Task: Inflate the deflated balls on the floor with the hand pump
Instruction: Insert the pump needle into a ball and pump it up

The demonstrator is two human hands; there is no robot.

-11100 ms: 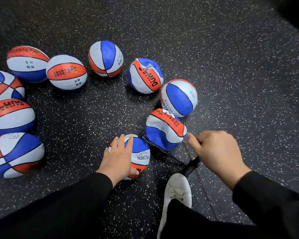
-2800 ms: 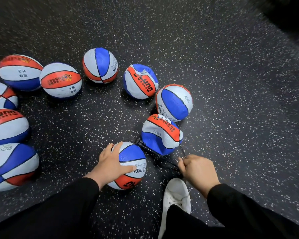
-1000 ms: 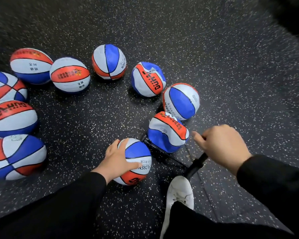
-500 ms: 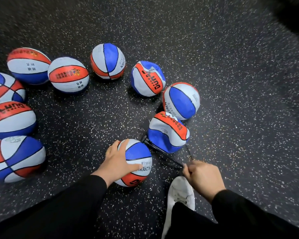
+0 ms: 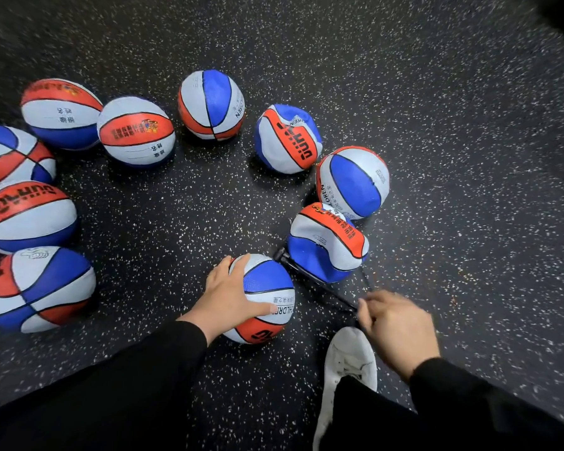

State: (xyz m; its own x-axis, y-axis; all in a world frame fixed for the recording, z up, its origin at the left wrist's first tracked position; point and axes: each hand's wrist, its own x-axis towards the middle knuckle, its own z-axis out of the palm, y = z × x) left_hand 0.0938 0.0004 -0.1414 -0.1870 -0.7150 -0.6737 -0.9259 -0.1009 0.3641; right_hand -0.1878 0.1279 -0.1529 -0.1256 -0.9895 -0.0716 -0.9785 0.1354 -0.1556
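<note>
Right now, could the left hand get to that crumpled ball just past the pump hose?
Probably yes. The left hand rests on the ball being filled, and the crumpled ball lies close beside it with only the thin pump hose between.

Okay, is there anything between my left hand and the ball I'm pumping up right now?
Nothing visible. Your left hand already rests directly on the ball, fingers spread over its top and side.
</note>
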